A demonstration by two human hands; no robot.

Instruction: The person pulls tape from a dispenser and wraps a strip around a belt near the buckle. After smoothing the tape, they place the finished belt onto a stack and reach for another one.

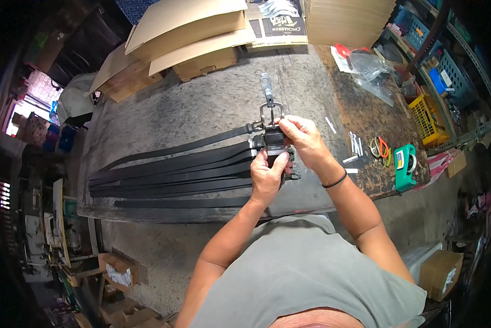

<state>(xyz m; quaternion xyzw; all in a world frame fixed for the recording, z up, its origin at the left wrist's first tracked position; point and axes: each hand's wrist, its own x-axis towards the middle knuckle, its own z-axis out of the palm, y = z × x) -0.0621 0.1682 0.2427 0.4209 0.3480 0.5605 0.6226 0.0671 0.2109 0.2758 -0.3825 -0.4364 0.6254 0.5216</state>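
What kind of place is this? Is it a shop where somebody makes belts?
Probably a small belt-making workshop. Both hands, left hand and right hand, hold a black belt end with a metal buckle. More black belts lie on the worn workbench, with cardboard boxes stacked behind.

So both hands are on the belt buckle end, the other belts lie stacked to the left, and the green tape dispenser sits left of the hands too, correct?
Not quite. The head view shows the tape dispenser to the right of the hands, near the table's right edge. The rest holds: left hand and right hand grip the buckle end of the belt, and the other belts lie to the left.
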